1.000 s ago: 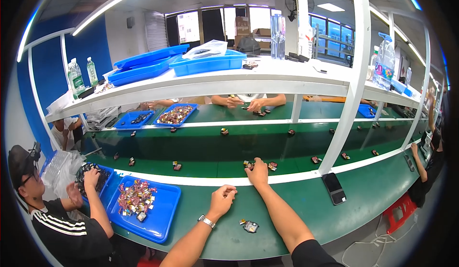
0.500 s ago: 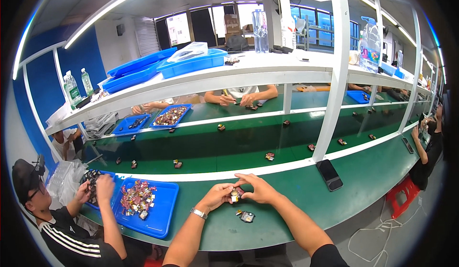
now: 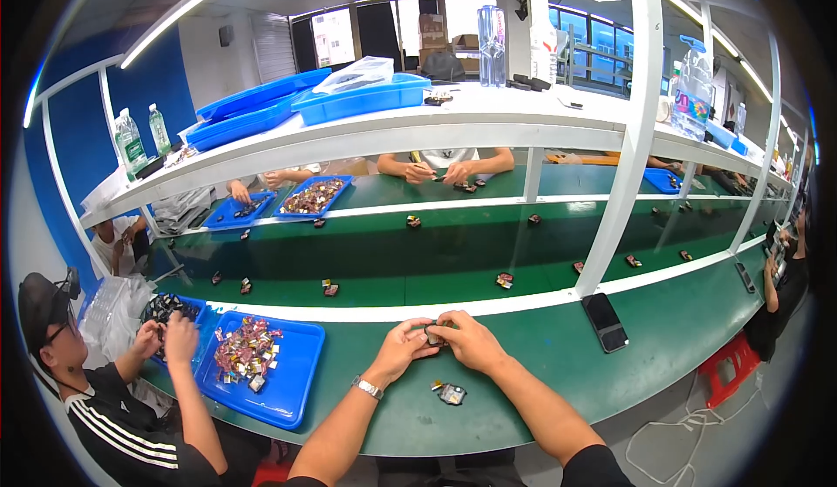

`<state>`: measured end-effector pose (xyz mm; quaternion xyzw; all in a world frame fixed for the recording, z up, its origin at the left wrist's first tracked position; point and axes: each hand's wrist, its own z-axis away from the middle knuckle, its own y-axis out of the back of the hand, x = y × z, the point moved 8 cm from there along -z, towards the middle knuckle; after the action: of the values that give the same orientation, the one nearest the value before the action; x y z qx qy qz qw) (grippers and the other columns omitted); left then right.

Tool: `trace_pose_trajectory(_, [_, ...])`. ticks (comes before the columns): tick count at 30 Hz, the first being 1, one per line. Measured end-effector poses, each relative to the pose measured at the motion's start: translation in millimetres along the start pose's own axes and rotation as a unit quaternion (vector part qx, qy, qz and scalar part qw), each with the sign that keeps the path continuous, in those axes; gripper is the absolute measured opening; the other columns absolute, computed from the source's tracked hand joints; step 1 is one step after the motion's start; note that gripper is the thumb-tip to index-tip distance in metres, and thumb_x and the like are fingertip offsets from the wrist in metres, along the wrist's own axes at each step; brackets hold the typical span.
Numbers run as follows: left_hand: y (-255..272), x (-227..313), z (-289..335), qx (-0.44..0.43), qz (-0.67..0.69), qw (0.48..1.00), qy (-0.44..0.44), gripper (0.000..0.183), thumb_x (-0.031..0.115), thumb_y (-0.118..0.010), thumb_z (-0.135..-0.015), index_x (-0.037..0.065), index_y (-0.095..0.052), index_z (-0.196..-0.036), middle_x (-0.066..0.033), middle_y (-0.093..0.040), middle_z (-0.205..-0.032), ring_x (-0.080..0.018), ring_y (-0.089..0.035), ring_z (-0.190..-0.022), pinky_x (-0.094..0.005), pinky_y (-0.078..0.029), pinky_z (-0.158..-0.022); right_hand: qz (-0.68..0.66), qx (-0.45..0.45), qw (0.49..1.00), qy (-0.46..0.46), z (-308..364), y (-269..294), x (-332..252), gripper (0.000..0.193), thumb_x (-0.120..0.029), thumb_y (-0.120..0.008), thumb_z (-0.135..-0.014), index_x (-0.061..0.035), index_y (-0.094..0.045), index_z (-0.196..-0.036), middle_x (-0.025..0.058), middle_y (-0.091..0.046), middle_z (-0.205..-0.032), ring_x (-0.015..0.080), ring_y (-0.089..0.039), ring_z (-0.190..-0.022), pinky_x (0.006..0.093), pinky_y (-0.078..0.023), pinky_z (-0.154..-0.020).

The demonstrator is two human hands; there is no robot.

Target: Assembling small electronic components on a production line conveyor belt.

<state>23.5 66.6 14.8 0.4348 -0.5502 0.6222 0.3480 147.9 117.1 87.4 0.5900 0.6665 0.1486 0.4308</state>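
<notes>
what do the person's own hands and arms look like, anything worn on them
Both the left hand and right hand are ungloved. A silver-coloured watch with a metal band circles the left wrist; the right wrist has nothing on it. The forearms are uncovered, and a plain black sleeve shows on the right arm at the lower edge.

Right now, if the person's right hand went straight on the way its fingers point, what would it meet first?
Probably the small part that the right hand and left hand hold between them; the left hand lies just beyond, though overlap leaves depth unclear.
</notes>
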Motion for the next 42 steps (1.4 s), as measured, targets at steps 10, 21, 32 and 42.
trace_pose_trajectory(10, [-8, -3, 1, -0.020, -0.053, 0.998, -0.006, 0.031, -0.001, -0.051, -0.098, 0.000, -0.049, -0.129, -0.0113, -0.064, -0.116, -0.0181, -0.064, -0.106, -0.0320, -0.056, -0.091, -0.045, -0.019, 0.998, -0.025, 2, 0, 8, 0.014, -0.009, -0.071, -0.081, -0.0062, -0.061, -0.090, 0.0088, -0.056, -0.117, 0.0286, -0.053, -0.112, 0.0388, -0.048, -0.091])
trace_pose_trajectory(21, [-2, -4, -1, -0.018, -0.026, 0.999, 0.014, 0.036, -0.004, -0.051, -0.095, 0.001, -0.049, -0.130, -0.0126, -0.061, -0.122, -0.0174, -0.062, -0.109, -0.0316, -0.055, -0.093, -0.071, -0.010, 0.996, -0.050, 5, -8, 10, 0.011, -0.014, -0.069, -0.083, -0.0071, -0.070, -0.091, 0.0078, -0.059, -0.121, 0.0279, -0.052, -0.118, 0.0382, -0.046, -0.097])
trace_pose_trajectory(32, [-8, -5, 1, -0.060, -0.018, 0.998, 0.023, 0.035, -0.002, -0.056, -0.094, 0.001, -0.050, -0.128, -0.0122, -0.063, -0.117, -0.0185, -0.063, -0.107, -0.0333, -0.055, -0.093, -0.124, -0.027, 0.989, -0.081, 10, -10, 19, 0.014, -0.015, -0.070, -0.082, -0.0079, -0.072, -0.094, 0.0090, -0.061, -0.119, 0.0285, -0.053, -0.118, 0.0398, -0.043, -0.101])
trace_pose_trajectory(42, [-4, -6, 0, -0.044, 0.008, 0.999, 0.024, 0.029, 0.001, -0.057, -0.095, 0.002, -0.052, -0.123, -0.0112, -0.064, -0.114, -0.0200, -0.065, -0.105, -0.0351, -0.057, -0.090, -0.151, 0.000, 0.985, -0.077, 12, -7, 14, 0.012, -0.015, -0.069, -0.083, -0.0073, -0.071, -0.092, 0.0075, -0.060, -0.121, 0.0278, -0.051, -0.120, 0.0395, -0.043, -0.101])
